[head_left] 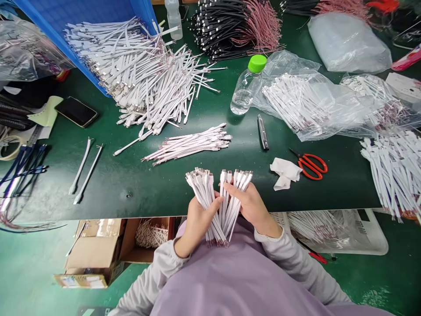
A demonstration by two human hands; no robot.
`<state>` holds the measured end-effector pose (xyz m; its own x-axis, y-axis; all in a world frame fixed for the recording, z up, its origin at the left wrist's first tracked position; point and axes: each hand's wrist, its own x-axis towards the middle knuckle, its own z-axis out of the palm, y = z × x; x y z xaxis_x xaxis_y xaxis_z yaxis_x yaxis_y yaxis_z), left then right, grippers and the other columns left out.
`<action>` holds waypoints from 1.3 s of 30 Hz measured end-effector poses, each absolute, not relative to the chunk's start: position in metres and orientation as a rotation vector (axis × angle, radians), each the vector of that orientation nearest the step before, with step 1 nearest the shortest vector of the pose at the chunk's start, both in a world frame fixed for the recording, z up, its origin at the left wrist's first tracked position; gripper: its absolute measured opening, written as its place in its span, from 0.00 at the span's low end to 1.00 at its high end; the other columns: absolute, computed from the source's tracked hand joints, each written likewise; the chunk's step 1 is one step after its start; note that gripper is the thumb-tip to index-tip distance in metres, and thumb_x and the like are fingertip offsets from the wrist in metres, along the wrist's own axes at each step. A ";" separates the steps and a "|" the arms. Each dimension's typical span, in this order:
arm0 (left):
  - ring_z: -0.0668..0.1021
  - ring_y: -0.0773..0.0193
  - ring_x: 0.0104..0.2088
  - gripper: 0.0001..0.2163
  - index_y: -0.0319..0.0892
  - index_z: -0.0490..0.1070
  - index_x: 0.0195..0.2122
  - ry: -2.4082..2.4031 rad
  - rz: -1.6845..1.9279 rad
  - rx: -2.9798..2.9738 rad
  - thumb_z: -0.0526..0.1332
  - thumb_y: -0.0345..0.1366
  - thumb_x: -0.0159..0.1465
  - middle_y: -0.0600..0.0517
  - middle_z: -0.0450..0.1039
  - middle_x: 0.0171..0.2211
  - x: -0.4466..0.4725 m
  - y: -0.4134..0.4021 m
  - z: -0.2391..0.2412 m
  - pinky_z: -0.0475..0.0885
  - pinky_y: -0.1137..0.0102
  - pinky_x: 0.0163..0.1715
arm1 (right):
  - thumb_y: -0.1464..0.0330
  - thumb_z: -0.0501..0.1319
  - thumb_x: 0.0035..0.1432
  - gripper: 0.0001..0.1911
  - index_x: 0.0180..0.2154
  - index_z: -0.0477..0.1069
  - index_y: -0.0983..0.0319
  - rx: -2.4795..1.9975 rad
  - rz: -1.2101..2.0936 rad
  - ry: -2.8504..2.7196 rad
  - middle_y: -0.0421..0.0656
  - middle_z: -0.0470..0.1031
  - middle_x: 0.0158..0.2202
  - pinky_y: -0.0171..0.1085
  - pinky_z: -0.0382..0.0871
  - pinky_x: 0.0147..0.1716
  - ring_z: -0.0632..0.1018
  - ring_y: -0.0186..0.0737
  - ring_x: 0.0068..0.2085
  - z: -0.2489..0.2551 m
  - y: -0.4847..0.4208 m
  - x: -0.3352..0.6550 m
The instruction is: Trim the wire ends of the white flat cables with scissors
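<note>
My left hand is closed round a bundle of short white USB cables, plugs up and stripped wire ends down. On the other side, my right hand grips more white USB cables, its thumb lying across them just below the plugs. The two groups fan apart at the top and meet at their lower ends, in front of my body at the table edge. Beyond my hands a small pile of white cables lies flat on the green table.
A blue crate spills a large heap of white cables. To the right are a green-capped bottle, a utility knife, crumpled tissue, red-handled scissors and bagged cables. A phone lies left; cardboard boxes stand below.
</note>
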<state>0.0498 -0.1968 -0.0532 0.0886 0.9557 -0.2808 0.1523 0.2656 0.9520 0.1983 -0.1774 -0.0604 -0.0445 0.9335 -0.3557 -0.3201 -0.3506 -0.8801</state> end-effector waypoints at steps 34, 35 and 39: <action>0.79 0.59 0.34 0.11 0.37 0.71 0.34 1.314 0.946 1.037 0.61 0.42 0.61 0.46 0.76 0.34 0.056 -0.197 -0.049 0.77 0.68 0.33 | 0.58 0.70 0.48 0.15 0.35 0.78 0.61 -1.269 1.596 -0.651 0.42 0.78 0.33 0.39 0.72 0.33 0.77 0.42 0.33 -0.051 -0.176 0.193; 0.80 0.59 0.34 0.12 0.37 0.71 0.35 1.301 0.946 1.011 0.62 0.43 0.61 0.46 0.76 0.34 0.056 -0.197 -0.050 0.77 0.67 0.33 | 0.58 0.70 0.47 0.15 0.34 0.78 0.61 -1.274 1.612 -0.616 0.41 0.77 0.31 0.39 0.71 0.31 0.76 0.41 0.31 -0.050 -0.176 0.193; 0.80 0.54 0.39 0.14 0.38 0.72 0.38 1.273 0.933 0.933 0.63 0.44 0.60 0.44 0.78 0.39 0.056 -0.198 -0.054 0.77 0.65 0.36 | 0.59 0.69 0.48 0.13 0.31 0.73 0.61 -1.138 1.740 -0.537 0.37 0.69 0.25 0.36 0.67 0.27 0.70 0.35 0.26 -0.052 -0.175 0.193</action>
